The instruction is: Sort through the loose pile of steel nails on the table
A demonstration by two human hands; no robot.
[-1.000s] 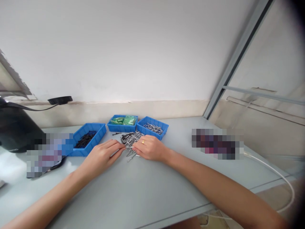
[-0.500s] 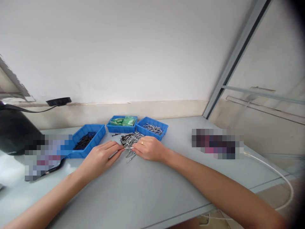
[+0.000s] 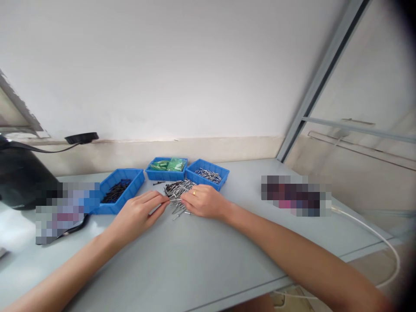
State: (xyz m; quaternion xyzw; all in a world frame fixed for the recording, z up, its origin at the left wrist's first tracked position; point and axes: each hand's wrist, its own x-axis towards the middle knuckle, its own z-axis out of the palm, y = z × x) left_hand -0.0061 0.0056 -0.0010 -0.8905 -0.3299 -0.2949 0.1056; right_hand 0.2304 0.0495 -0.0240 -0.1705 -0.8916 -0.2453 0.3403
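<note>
My left hand (image 3: 142, 211) is closed, its fingertips pinching one end of a thin silver pin (image 3: 176, 200) that looks like a blind rivet. My right hand (image 3: 203, 201), with a ring on one finger, is closed at the pin's other end. Under and behind the fingers spreads a loose pile of silver rivets (image 3: 180, 187), with some dark screws (image 3: 169, 189) at its left side. Part of the pile is hidden by my right hand. A few rivets lie at its near edge, one of them close under my right fingers.
Left of the pile, a blue bin (image 3: 138, 182) holds black screws. Behind stand a blue bin (image 3: 165, 175) with green packets and another blue bin (image 3: 221, 167) with silver rivets. A black bottle (image 3: 24, 177) stands far left; blurred objects lie at both sides. A white cable (image 3: 367, 225) runs right.
Both hands stay nearly in place with the pin between them. A silver rivet now shows on the table just below my right fingers. The view has shifted slightly.
</note>
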